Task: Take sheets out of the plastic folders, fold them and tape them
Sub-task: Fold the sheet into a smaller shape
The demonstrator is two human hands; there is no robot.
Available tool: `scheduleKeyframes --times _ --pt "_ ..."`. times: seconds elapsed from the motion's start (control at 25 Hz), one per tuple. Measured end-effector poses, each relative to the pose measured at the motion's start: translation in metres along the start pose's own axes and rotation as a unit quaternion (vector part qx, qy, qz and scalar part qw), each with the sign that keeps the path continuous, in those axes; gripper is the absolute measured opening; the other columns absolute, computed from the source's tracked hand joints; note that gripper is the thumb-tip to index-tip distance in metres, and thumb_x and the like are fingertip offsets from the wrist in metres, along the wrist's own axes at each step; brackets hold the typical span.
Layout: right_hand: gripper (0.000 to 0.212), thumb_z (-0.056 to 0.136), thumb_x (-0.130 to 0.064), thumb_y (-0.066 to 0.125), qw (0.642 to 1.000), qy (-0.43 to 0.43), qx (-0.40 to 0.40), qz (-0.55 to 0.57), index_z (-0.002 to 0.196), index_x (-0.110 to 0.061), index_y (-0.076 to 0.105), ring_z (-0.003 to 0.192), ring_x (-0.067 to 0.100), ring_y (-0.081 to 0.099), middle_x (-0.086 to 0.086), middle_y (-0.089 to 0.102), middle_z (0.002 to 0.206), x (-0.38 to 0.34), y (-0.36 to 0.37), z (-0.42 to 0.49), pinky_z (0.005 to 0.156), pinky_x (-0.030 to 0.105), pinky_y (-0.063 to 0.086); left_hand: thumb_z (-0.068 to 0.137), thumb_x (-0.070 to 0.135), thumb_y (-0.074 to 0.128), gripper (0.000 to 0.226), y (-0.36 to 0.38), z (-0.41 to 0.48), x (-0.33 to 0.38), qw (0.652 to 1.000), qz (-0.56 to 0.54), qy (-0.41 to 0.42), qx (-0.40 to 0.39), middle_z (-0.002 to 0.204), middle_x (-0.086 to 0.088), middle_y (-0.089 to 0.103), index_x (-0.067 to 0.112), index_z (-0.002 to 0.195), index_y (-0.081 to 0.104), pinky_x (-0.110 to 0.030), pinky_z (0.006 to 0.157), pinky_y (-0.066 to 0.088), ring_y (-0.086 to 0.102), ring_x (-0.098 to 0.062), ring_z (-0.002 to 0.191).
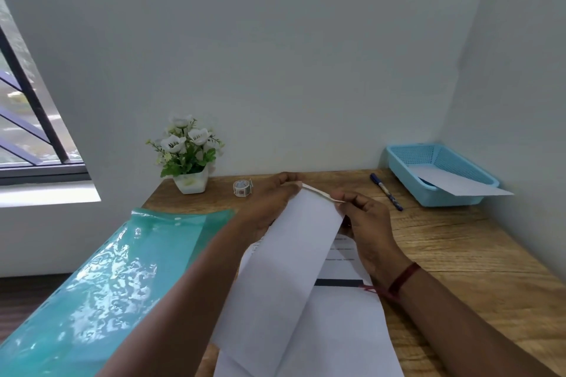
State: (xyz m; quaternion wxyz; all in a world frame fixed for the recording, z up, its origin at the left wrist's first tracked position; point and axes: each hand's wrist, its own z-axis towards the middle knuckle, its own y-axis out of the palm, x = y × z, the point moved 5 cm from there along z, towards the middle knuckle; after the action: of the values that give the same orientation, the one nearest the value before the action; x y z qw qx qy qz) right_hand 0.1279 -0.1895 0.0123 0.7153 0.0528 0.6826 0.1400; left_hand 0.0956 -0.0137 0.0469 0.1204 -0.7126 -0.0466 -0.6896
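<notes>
A folded white sheet (288, 266) is held above the wooden table, long and narrow, with a crease across its middle. My left hand (272, 202) pinches its far left corner. My right hand (367, 226) pinches its far right corner, thumb on top. Under it lies another white sheet (343, 330) with printed lines and a dark bar, flat on the table. A teal plastic folder (101, 278) lies at the left, hanging over the table edge. A small roll of patterned tape (243, 187) stands beyond my left hand.
A blue plastic basket (477, 174) at the back right corner holds a white sheet that sticks out over its rim. A blue pen (386, 191) lies left of it. A white pot of artificial flowers (189, 162) stands against the wall. Walls close in behind and right.
</notes>
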Motion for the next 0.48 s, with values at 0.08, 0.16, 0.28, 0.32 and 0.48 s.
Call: scheduleKeyframes --times 0.08,0.16,0.28,0.32,0.48 --pt "0.023 0.087 0.005 0.054 1.000 0.010 0.010 0.027 0.089 -0.005 0.075 0.083 0.023 0.068 0.003 0.075 0.091 -0.002 -0.002 0.001 0.060 0.030 0.057 0.091 0.028 0.068 0.017 0.003 0.003 -0.003 0.999 -0.032 -0.006 0.042 0.105 -0.013 0.073 0.014 0.099 0.074 -0.043 0.091 0.054 0.069 -0.026 0.092" --pt "0.019 0.086 0.000 0.057 0.999 0.015 0.013 0.044 0.089 0.000 0.075 0.079 0.025 0.069 0.009 0.076 0.090 -0.003 -0.004 0.001 0.057 0.030 0.057 0.084 0.032 0.075 0.021 0.005 0.004 -0.004 0.998 -0.016 -0.001 0.065 0.096 -0.011 0.075 0.012 0.092 0.075 -0.042 0.087 0.056 0.070 -0.026 0.089" --pt "0.009 0.086 -0.011 0.069 1.000 -0.015 0.007 -0.014 0.086 -0.005 0.075 0.078 0.023 0.071 0.010 0.076 0.086 -0.005 -0.004 -0.002 0.063 0.030 0.058 0.080 0.014 0.079 0.014 0.004 0.002 -0.003 0.996 -0.020 0.006 0.082 0.090 -0.009 0.076 0.009 0.093 0.075 -0.037 0.083 0.059 0.071 -0.021 0.084" --pt "0.006 0.085 -0.011 0.071 0.999 -0.025 0.000 -0.028 0.089 -0.008 0.075 0.079 0.021 0.072 0.009 0.076 0.087 -0.006 -0.003 -0.003 0.064 0.030 0.059 0.080 0.011 0.079 0.015 0.003 0.000 -0.001 0.996 -0.026 0.010 0.084 0.090 -0.010 0.076 0.008 0.094 0.074 -0.036 0.081 0.059 0.071 -0.020 0.081" --pt "0.031 0.084 -0.009 0.072 0.999 -0.025 -0.025 -0.004 0.114 -0.017 0.065 0.085 0.021 0.074 0.008 0.077 0.092 -0.012 0.001 -0.005 0.066 0.032 0.059 0.081 0.011 0.078 0.021 -0.002 -0.006 0.014 0.995 -0.004 0.033 0.095 0.091 -0.008 0.075 0.012 0.101 0.074 -0.024 0.068 0.059 0.071 -0.014 0.077"
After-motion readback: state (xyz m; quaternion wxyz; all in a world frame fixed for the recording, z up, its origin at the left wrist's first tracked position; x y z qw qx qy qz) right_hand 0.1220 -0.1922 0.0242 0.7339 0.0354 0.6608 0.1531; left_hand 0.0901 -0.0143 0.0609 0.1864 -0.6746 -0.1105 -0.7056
